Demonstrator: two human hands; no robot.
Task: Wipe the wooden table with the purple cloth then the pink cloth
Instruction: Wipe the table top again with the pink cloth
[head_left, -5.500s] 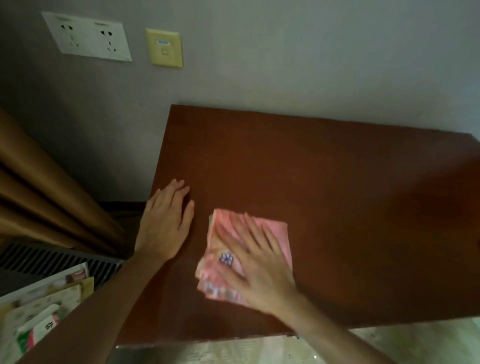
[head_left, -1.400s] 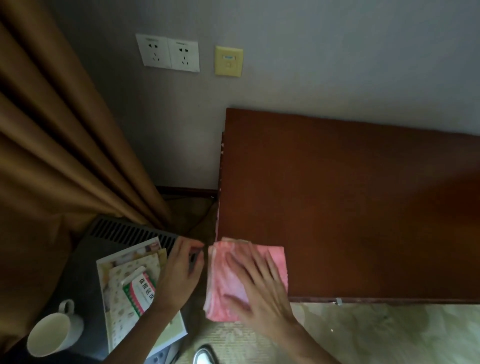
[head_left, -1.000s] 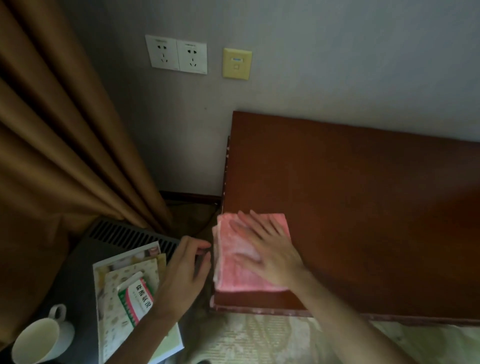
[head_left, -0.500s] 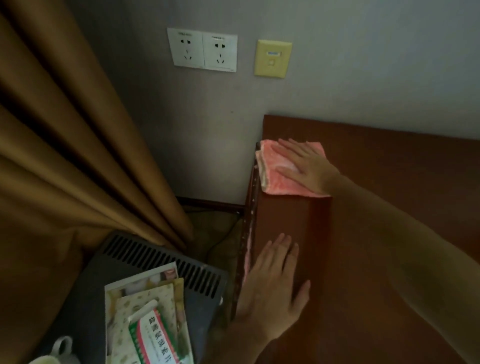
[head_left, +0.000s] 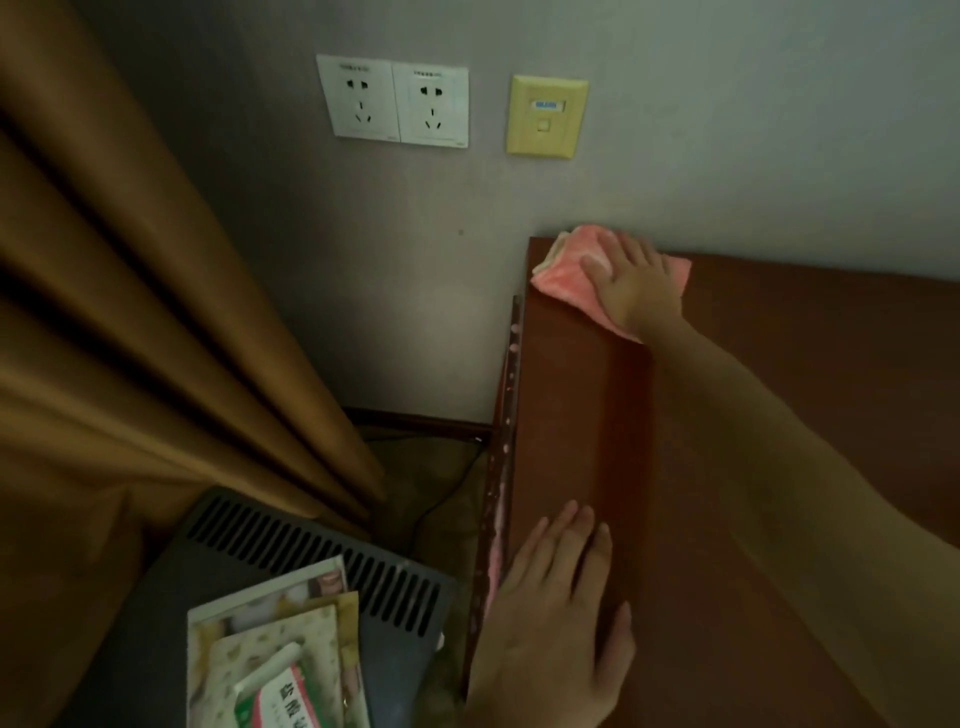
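Observation:
The folded pink cloth (head_left: 563, 273) lies in the far left corner of the reddish-brown wooden table (head_left: 582, 415), pushed up against the wall. My right hand (head_left: 631, 283) presses flat on the cloth with fingers spread, the arm stretched across the tabletop. My left hand (head_left: 558, 613) rests palm down on the table's near left edge, holding nothing. No purple cloth is in view.
A brown curtain (head_left: 130, 338) hangs at the left. Below it a dark grey vented appliance (head_left: 311, 551) carries booklets and a box (head_left: 275, 660). Two white sockets (head_left: 392, 104) and a yellow wall plate (head_left: 546, 117) sit on the grey wall. A cable lies on the floor beside the table.
My right hand has slid the pink cloth along the left edge from the near corner to the far corner by the wall. My left hand moved from beside the table onto its near edge.

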